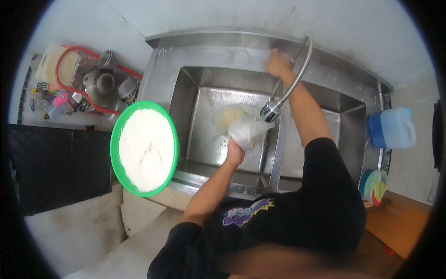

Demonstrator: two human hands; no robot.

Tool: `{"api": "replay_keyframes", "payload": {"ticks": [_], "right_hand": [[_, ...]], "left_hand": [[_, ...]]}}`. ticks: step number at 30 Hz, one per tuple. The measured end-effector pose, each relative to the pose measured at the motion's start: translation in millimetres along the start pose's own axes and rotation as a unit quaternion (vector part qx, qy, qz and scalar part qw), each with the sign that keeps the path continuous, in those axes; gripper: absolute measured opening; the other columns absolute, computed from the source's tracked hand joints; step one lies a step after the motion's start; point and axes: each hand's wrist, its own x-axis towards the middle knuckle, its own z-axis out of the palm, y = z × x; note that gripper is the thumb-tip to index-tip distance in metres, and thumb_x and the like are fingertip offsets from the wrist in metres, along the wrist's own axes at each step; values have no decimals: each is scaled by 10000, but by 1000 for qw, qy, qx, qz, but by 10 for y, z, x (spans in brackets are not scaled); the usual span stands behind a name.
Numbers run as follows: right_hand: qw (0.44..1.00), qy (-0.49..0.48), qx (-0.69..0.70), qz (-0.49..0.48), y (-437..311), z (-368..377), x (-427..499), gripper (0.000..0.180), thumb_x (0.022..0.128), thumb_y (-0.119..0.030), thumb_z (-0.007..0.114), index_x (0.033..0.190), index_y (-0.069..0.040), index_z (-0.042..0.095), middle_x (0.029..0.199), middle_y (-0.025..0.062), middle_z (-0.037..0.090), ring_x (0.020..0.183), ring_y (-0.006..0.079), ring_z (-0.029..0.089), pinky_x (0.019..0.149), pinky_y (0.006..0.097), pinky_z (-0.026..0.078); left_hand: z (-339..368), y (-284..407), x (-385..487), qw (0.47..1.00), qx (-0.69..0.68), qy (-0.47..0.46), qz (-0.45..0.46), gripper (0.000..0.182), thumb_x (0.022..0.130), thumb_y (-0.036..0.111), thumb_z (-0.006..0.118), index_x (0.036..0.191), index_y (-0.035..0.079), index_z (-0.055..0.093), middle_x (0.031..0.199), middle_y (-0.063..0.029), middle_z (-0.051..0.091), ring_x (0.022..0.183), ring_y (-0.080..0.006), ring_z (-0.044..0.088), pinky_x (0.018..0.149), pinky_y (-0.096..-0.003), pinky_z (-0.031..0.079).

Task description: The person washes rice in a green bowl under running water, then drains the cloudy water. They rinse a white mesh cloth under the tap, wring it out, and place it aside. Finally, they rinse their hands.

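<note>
My left hand [237, 151] grips a whitish, translucent cloth or bag [246, 133] over the left sink basin [205, 139]. Right above it hangs the chrome spray head [270, 112] of a flexible-hose faucet [306, 64]. On the basin floor behind the cloth lies a pale yellowish wet patch [225, 117]; whether it is fabric or cloudy water is unclear. My right hand [277, 64] reaches to the back ledge, beside the faucet's base. Its fingers look partly spread, and the hose and wrist hide any contact with the faucet.
A green basin [116, 153] heaped with white grains, probably rice, stands left of the sink. Pots and utensils crowd a rack with a red hose [57, 69]. To the right are a second sink basin [331, 101], a blue jug [393, 127] and a round tub [369, 183].
</note>
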Motion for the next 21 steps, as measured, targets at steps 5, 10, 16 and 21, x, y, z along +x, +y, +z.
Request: {"api": "replay_keyframes", "payload": {"ticks": [5,10,16,21], "right_hand": [[912,-143,381,-54,-48,-246,-488,713,1065,-530,397,1545,-3,414,1541,194,507,1445,279,452,1204,483,306],[572,5,818,-52,-433,-145,-2162,614,1080,-480,451,1529,-61,439,1438,144,592,1242,201,568,1098,375,417],[659,96,743,-71,-915,-263,-2491,454,949,12,642,1358,-80,467,1290,103,601,1173,170,602,1011,330,478],[646,111,751,-76,-1133,-689,-2286,421,917,41,640,1260,-78,428,1199,86,573,1131,200,628,990,352,495]], "left_hand": [[56,222,15,989,-144,-26,-4,690,1052,565,382,1529,69,431,1502,-132,533,1388,-318,499,1183,-473,367],[-12,231,53,1000,-14,18,11,585,1053,405,513,1529,83,403,1460,-141,559,1323,-304,558,1119,-453,436],[-58,153,-41,935,348,21,58,556,935,50,666,1454,38,465,1361,-114,622,1206,-242,622,1008,-388,510],[-61,162,-347,913,408,20,15,444,957,3,594,1399,11,556,1336,-119,653,1234,-244,608,1076,-369,446]]}}
